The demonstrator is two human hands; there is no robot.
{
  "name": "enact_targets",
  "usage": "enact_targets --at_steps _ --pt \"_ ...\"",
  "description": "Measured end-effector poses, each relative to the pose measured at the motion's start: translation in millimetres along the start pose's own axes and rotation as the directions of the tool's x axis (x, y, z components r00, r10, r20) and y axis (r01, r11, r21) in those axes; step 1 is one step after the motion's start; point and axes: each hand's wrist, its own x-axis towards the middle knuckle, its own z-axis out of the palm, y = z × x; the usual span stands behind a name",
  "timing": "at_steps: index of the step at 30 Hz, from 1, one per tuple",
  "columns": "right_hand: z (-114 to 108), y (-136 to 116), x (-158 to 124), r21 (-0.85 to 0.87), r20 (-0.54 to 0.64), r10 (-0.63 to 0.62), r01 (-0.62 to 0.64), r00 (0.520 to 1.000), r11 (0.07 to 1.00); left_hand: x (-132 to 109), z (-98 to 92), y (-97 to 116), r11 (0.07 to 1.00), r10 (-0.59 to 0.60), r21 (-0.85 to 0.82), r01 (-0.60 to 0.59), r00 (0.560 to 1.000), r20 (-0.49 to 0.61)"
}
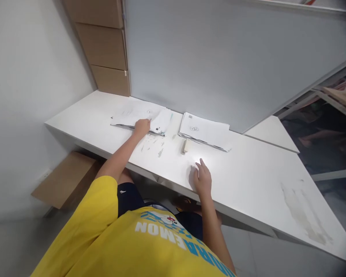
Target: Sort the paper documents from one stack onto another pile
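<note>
My left hand (142, 126) is closed at the near right edge of a white sheet of paper (131, 113) with faint drawings. That sheet lies over a left stack of papers (163, 121), whose right part shows from under it. Over the bare white desk, my right hand (203, 179) is held with its fingers apart and nothing in them. Just beyond it lies a small cream-coloured block-like item (186, 146) with a darker near end; its kind is unclear. A second stack of papers (204, 130), its top sheet bearing a small drawing, rests behind that item.
The white desk (242, 177) has grey smudges and a large stain (302, 215) at right. A grey panel (204, 57) rises along its back. Brown boxes (109, 48) stand at the back left, and a brown board (65, 179) sits below the left edge. Shelving (331, 100) is at right.
</note>
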Motion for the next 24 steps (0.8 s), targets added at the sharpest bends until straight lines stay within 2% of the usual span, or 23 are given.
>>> enact_targets --at_steps 4,8,11,12,14,17,19,20,21,22,24 --pt "-0.7 -0.6 1.6 0.016 0.045 -0.025 0.024 0.999 1.000 20.1 -7.4 3.3 0.999 -0.044 0.003 0.044 0.999 0.002" --pt "-0.4 -2.5 1.4 0.027 0.011 0.054 -0.054 0.998 0.998 22.4 -9.1 0.1 0.998 -0.070 -0.009 0.070 0.997 -0.029" --pt "-1.2 -2.9 3.2 0.042 0.020 0.062 -0.063 0.998 0.997 20.9 -18.2 -1.8 0.967 -0.186 -0.203 0.154 0.971 -0.150" --pt "-2.1 -3.1 4.4 0.052 0.029 0.059 -0.060 0.998 0.997 18.1 -22.8 -0.9 0.934 -0.235 -0.318 0.164 0.951 -0.201" --pt "-4.9 -4.8 6.7 0.087 0.045 0.066 -0.070 0.997 0.994 3.7 -32.0 5.0 0.825 -0.306 -0.556 0.105 0.910 -0.281" --pt "-10.5 -17.1 7.2 0.211 0.065 0.159 -0.169 0.985 0.963 -48.5 -35.1 25.3 0.631 -0.324 -0.774 -0.047 0.891 -0.318" --pt "-14.2 -33.4 4.7 0.385 0.109 0.306 -0.325 0.946 0.864 -100.3 -24.6 44.1 0.616 -0.294 -0.786 -0.044 0.913 -0.282" --pt "-16.2 -42.8 3.1 0.496 0.174 0.380 -0.414 0.908 0.763 -128.0 -16.5 53.7 0.657 -0.278 -0.753 -0.012 0.925 -0.257" --pt "-18.6 -51.9 1.7 0.600 0.266 0.430 -0.498 0.863 0.627 -155.0 -7.8 62.7 0.715 -0.228 -0.699 -0.018 0.939 -0.258" --pt "-21.5 -59.6 0.7 0.677 0.377 0.443 -0.568 0.813 0.468 -179.9 0.2 70.7 0.771 -0.130 -0.632 -0.078 0.952 -0.276" --pt "-29.0 -68.4 -0.6 0.721 0.576 0.384 -0.669 0.722 0.177 -219.9 10.3 82.4 0.819 0.149 -0.508 -0.266 0.954 -0.260"
